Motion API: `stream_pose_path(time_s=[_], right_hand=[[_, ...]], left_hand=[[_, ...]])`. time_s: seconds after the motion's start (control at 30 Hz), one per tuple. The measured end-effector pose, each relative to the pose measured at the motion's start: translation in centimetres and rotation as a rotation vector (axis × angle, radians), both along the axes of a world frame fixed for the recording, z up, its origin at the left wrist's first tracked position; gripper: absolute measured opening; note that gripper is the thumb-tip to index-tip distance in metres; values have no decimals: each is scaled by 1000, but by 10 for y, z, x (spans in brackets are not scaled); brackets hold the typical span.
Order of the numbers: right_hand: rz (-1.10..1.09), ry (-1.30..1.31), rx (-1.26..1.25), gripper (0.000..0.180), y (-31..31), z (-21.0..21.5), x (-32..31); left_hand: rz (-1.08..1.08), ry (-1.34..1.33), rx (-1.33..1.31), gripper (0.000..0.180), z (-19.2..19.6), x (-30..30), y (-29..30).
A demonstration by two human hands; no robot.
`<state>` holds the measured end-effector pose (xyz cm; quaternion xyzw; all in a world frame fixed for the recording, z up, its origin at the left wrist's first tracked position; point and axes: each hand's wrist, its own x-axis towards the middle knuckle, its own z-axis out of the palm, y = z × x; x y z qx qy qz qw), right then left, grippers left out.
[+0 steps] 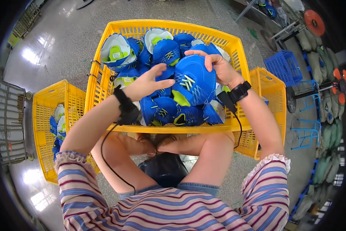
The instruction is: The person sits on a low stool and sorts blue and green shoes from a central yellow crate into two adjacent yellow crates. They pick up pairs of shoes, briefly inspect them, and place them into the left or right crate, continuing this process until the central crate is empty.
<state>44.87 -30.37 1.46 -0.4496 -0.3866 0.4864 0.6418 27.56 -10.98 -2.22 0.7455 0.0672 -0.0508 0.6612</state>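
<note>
A blue shoe upper (198, 77) with pale yellow-green lacing and a bright green tongue is held up over a yellow plastic basket (173, 129). My right hand (221, 67) grips it along its upper right edge, the fingers curled round that edge. Close to its left side is my left hand (149, 82), thumb and fingers apart, holding nothing. Whether the left thumb tip touches the upper I cannot tell. Beneath both hands the basket holds several similar blue uppers (167, 50), some showing white linings and green insides.
To the left stands another yellow basket (45, 131) with blue and white uppers in it. A further yellow basket (271, 92) is at the right, with a blue crate (282, 67) beyond. Stacked sacks (327, 154) line the right side. Wrist-strap cables hang by my forearms.
</note>
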Motion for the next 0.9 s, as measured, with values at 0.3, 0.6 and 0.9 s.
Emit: stream_pose_path(time_s=[0.3,0.6,0.9], right_hand=[[-258,-948,-646,38,-62,-46,25],[-631,-1596,-534,81,19,-87,94],[-174,-1199,-439,26,-24,-54,43]], left_hand=[[-181,80,206,34,-4,-18,-14],[464,-230,117,42,5,-37,12],[93,-6,557,41,-6,-40,16]])
